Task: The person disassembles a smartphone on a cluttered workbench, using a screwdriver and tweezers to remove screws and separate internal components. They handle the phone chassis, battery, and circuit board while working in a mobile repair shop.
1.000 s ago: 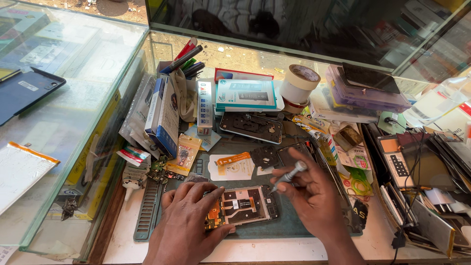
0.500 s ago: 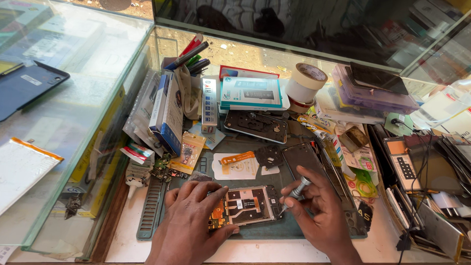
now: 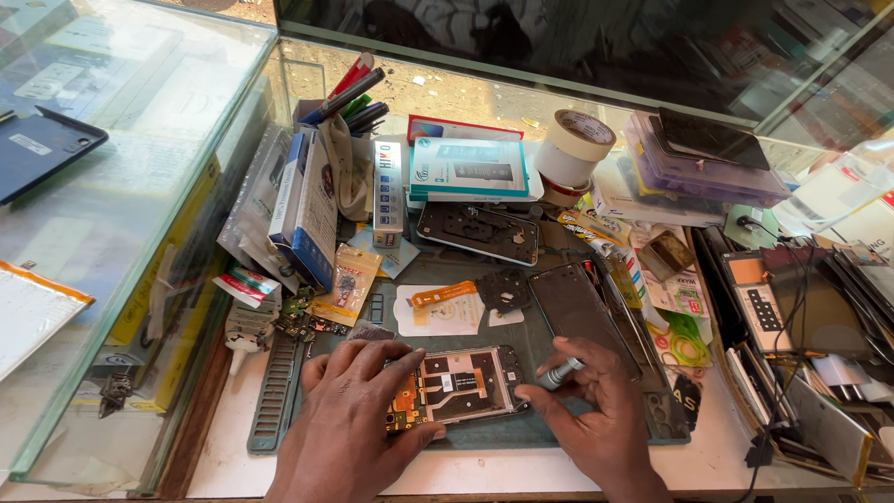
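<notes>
change since earlier: the right hand (image 3: 601, 410) has come down from about 1 o'clock of the opened phone (image 3: 461, 384); the small screwdriver (image 3: 559, 374), raised a second ago, now lies low with its tip at the phone's 3 o'clock edge. the left hand (image 3: 358, 410) has stayed on the phone.
left hand: flat over the phone's 9 o'clock end, fingers spread, thumb pressing the lower edge; it pins rather than grips.
right hand: fingers closed around the screwdriver, just beside the phone.
opened phone: back off, circuit boards showing, on the grey work mat (image 3: 279, 401) between both hands, at 6 o'clock of the bench.
pen holder (image 3: 312, 112): at 11 o'clock, holding red, green and dark pens (image 3: 349, 88).
clear plastic box (image 3: 703, 177): at 2 o'clock, a dark phone screen lying on top; contents cannot be made out.
loose parts: a second phone frame (image 3: 480, 233) at 12 o'clock of the mat, a black back panel (image 3: 577, 307) at 1 o'clock, a tape roll (image 3: 575, 144) beyond.
</notes>
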The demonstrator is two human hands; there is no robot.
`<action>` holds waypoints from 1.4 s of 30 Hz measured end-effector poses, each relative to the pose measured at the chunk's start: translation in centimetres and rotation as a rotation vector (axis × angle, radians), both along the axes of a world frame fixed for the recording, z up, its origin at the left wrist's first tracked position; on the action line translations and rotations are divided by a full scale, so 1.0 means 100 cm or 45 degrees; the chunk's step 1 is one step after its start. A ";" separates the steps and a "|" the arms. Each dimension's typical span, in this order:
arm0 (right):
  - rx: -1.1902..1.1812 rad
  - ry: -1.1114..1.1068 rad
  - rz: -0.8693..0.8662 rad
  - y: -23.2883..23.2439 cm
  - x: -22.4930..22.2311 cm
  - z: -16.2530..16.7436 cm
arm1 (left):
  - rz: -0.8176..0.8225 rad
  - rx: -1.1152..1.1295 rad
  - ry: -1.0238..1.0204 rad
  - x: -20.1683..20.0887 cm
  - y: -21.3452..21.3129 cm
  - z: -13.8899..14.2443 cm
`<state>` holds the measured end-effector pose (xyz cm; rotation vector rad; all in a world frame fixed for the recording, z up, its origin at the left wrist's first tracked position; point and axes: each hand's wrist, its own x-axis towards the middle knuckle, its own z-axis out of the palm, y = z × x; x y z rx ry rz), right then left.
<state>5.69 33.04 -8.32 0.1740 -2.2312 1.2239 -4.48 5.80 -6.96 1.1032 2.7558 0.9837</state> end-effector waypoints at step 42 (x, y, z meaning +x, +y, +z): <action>0.328 0.075 0.024 -0.005 0.003 0.033 | 0.006 0.012 0.065 0.002 0.002 0.013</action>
